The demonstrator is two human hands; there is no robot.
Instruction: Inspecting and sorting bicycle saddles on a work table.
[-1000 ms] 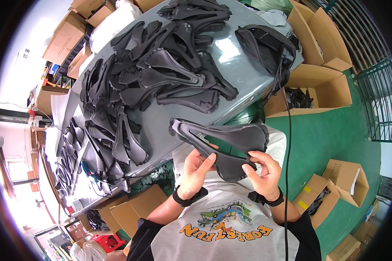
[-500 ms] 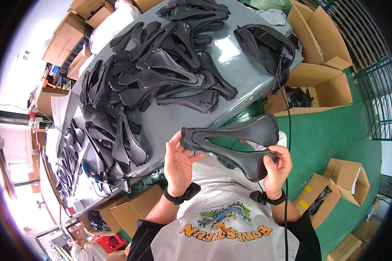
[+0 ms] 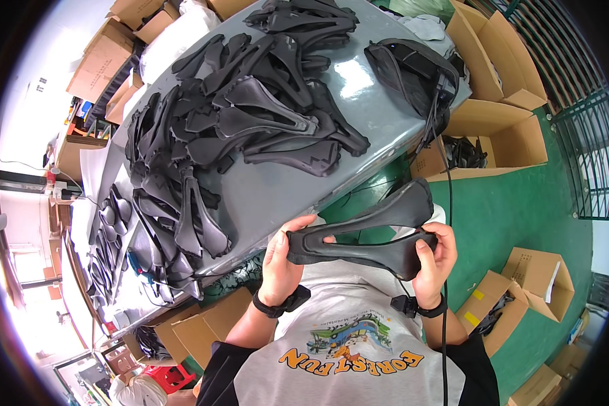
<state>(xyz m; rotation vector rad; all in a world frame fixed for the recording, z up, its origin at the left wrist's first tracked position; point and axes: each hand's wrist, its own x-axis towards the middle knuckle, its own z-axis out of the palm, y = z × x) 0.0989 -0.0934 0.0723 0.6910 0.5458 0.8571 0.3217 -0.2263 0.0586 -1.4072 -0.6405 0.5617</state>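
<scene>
A black bicycle saddle cover (image 3: 358,252) with a long cutout down its middle is held in front of my shirt, beyond the table's near edge. My left hand (image 3: 282,265) grips its narrow nose end, the thumb and fingers closed about the tip. At the wide end, my right hand (image 3: 436,262) pinches the nearer wing between thumb and fingers. A fingertip shows through the cutout near the nose. Many similar black saddle covers (image 3: 267,111) lie heaped on the grey table (image 3: 250,196) to the left and ahead.
On the table's far right sits a black bag (image 3: 413,74). Open cardboard boxes stand on the green floor at the right, one with black pieces inside (image 3: 507,139). A black cable (image 3: 446,203) hangs down by my right arm. Another carton (image 3: 206,328) is below the table.
The nose end of the saddle cover has dropped a little and tilted. My left hand has gone from spread fingers to a closed grip on it. The right hand keeps its hold.
</scene>
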